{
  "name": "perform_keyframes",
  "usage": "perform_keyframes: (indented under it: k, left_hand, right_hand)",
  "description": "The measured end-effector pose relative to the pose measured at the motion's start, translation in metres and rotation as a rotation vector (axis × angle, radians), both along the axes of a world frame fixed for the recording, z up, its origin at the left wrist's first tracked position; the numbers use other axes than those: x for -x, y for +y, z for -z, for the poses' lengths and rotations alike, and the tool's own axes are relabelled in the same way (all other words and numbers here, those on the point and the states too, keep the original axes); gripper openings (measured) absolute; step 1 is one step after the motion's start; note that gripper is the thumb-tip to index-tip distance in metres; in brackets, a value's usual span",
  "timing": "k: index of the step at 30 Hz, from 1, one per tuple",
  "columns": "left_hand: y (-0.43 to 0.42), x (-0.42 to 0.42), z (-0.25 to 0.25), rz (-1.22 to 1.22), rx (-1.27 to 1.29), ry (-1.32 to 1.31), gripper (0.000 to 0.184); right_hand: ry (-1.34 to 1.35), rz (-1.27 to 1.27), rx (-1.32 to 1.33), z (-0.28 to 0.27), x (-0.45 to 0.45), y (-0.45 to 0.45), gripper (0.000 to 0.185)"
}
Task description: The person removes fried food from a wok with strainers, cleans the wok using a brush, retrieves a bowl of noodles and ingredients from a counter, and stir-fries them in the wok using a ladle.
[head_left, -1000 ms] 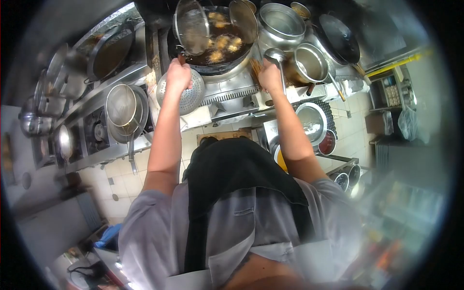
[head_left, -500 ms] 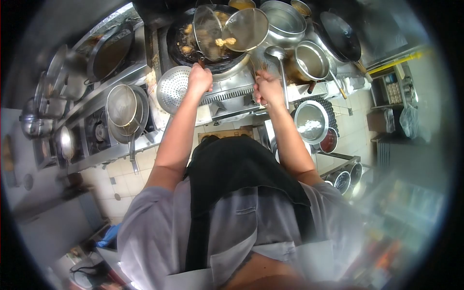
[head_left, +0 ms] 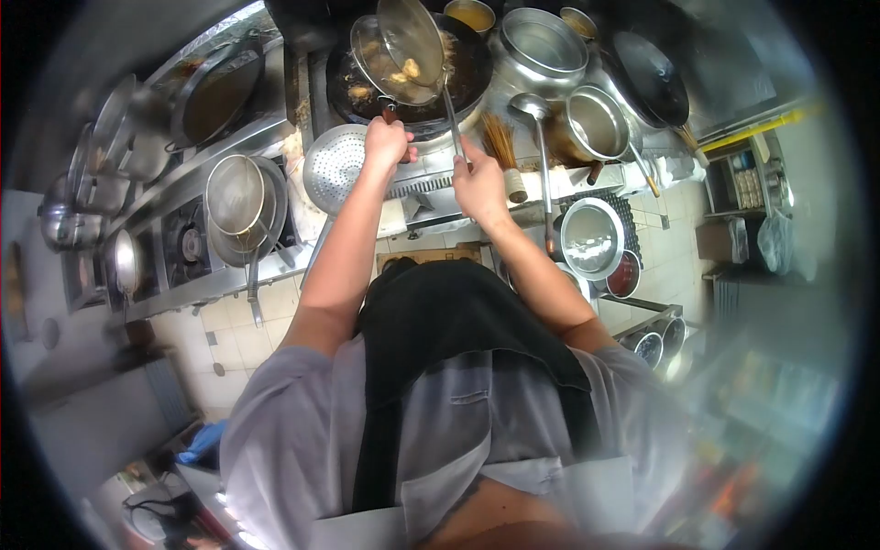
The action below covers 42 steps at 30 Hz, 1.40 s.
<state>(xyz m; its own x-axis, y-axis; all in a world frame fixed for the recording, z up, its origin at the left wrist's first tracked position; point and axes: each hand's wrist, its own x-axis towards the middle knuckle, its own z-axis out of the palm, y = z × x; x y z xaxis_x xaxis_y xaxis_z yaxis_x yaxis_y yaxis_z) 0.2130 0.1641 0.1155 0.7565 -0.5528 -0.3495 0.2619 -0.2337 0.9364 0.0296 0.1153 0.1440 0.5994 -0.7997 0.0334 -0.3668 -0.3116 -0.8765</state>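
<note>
My left hand (head_left: 389, 144) is closed around the dark handle of a round mesh strainer (head_left: 374, 66) above the wok (head_left: 472, 69). My right hand (head_left: 478, 181) grips the metal handle of a second mesh strainer (head_left: 412, 35), tilted up on edge over the first. Golden fried pieces (head_left: 409, 69) show where the two strainers overlap; which one bears them I cannot tell. More browned pieces (head_left: 359, 93) lie in the dark wok below. A perforated ladle (head_left: 334, 170) rests beside my left hand. Right of my right hand stands a bamboo brush (head_left: 500, 142).
A long-handled ladle (head_left: 541, 147) lies right of the brush, near a metal pot (head_left: 596, 128) and a large steel basin (head_left: 544, 44). On the left burners sits another strainer (head_left: 235, 194) over a pan. A metal bowl (head_left: 589, 240) stands lower right.
My right hand has moved left, bringing its strainer from beside the left one to tilted over it. The fried pieces now lie farther left. The bamboo brush has come into clear view.
</note>
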Motion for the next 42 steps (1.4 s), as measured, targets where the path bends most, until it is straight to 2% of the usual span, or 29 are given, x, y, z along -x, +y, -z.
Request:
perform_keyframes:
  k: [3,6,8,13,17,23,27,31,34,39,42]
  left_hand:
    - [0.002,-0.009,0.007,-0.009,0.049,0.059,0.017]
    - [0.007,-0.015,0.009,-0.005,0.080,0.101,0.020]
    - [0.012,-0.020,0.011,0.027,0.153,0.149,0.021]
    - [0.030,-0.040,0.016,0.084,0.271,0.260,0.020]
    - [0.053,-0.058,0.008,0.161,0.327,0.292,0.019]
    - [0.066,-0.073,0.004,0.244,0.352,0.315,0.020]
    - [0.065,-0.074,0.004,0.306,0.342,0.318,0.021]
    - [0.060,-0.067,0.008,0.308,0.269,0.282,0.024]
    - [0.059,-0.066,0.010,0.304,0.256,0.293,0.024]
    - [0.054,-0.069,0.013,0.205,0.224,0.241,0.022]
    - [0.048,-0.067,0.013,0.193,0.210,0.171,0.022]
  right_hand:
    - [0.009,-0.018,-0.003,-0.010,0.001,0.010,0.042]
    - [0.120,-0.038,-0.112,-0.023,0.002,0.013,0.042]
    - [-0.013,-0.048,0.150,-0.001,0.000,0.008,0.043]
    - [-0.181,-0.121,0.274,0.026,0.010,-0.034,0.040]
    - [-0.055,-0.160,-0.048,0.005,0.049,-0.063,0.039]
    - [0.126,-0.203,-0.240,-0.047,0.068,-0.074,0.041]
    - [0.139,-0.313,-0.282,-0.046,0.062,-0.083,0.039]
    - [0.137,-0.271,-0.284,-0.028,0.039,-0.080,0.039]
    - [0.103,-0.244,-0.454,-0.022,0.029,-0.074,0.043]
    - [0.080,-0.222,-0.559,-0.019,0.042,-0.070,0.045]
    - [0.004,-0.157,-0.524,0.015,0.026,-0.067,0.045]
